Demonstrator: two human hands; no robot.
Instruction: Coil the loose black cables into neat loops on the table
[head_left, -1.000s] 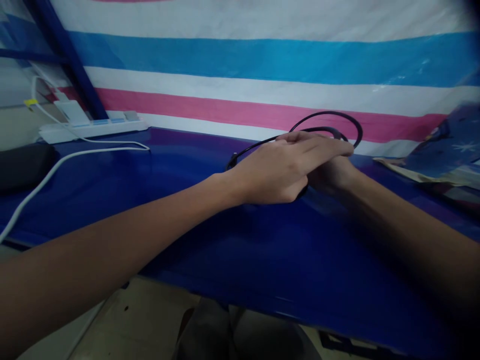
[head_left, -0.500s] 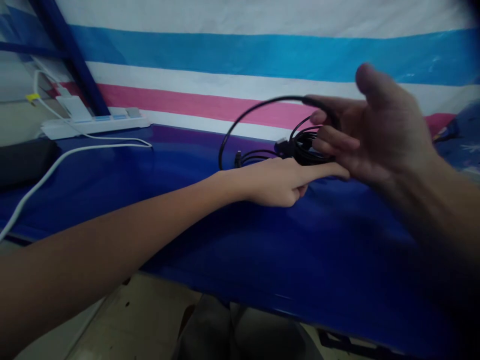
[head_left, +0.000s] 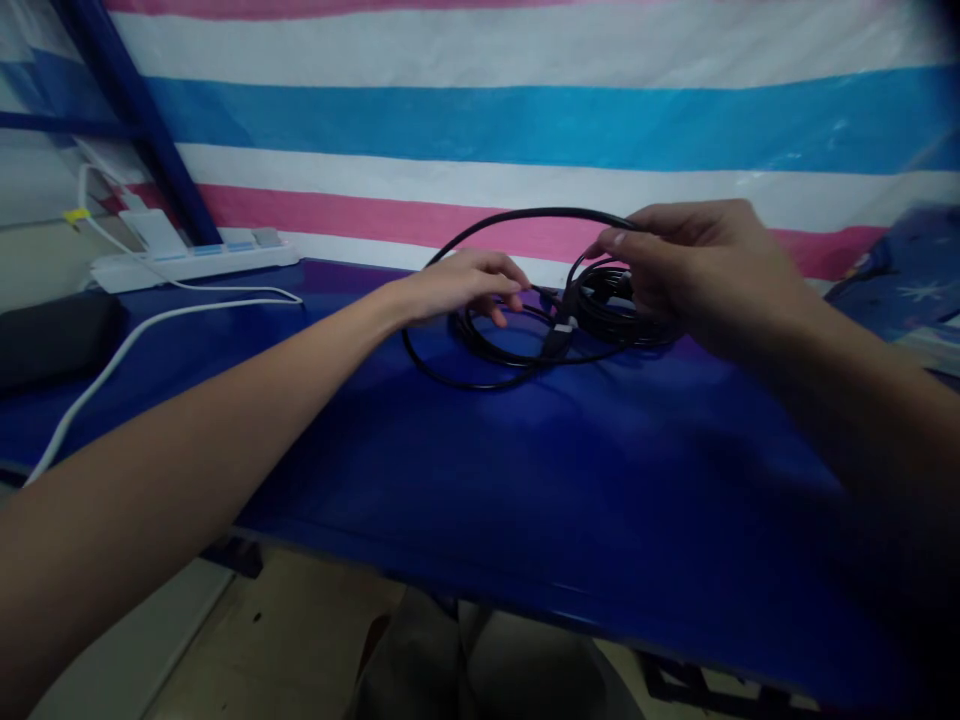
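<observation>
A black cable (head_left: pixel 517 212) rises in a wide loop above the blue tabletop. Thumb and fingertips of my right hand (head_left: pixel 697 260) pinch this loop at its upper right end. Inside the loop, my left hand (head_left: pixel 469 283) hovers palm down with its fingers bent and apart. Its fingertips come close to a dark strand, and whether they touch it I cannot tell. Between the hands lies a black cable connector (head_left: pixel 559 338) with a light band. Behind it sits a coiled bundle of black cable (head_left: pixel 604 305), partly hidden by my right hand.
On the left, a white power strip (head_left: pixel 202 262) carries a white plug-in charger (head_left: pixel 154 232). Its white cord (head_left: pixel 112 362) runs across the blue table (head_left: pixel 480 480). A dark case (head_left: pixel 60 328) lies at the left edge. Striped sheeting (head_left: pixel 480 120) hangs behind.
My left hand has drawn back leftward from the coil and its fingers have spread. My right hand has turned from palm-up to a pinch on the cable loop. More of the coil and connector shows.
</observation>
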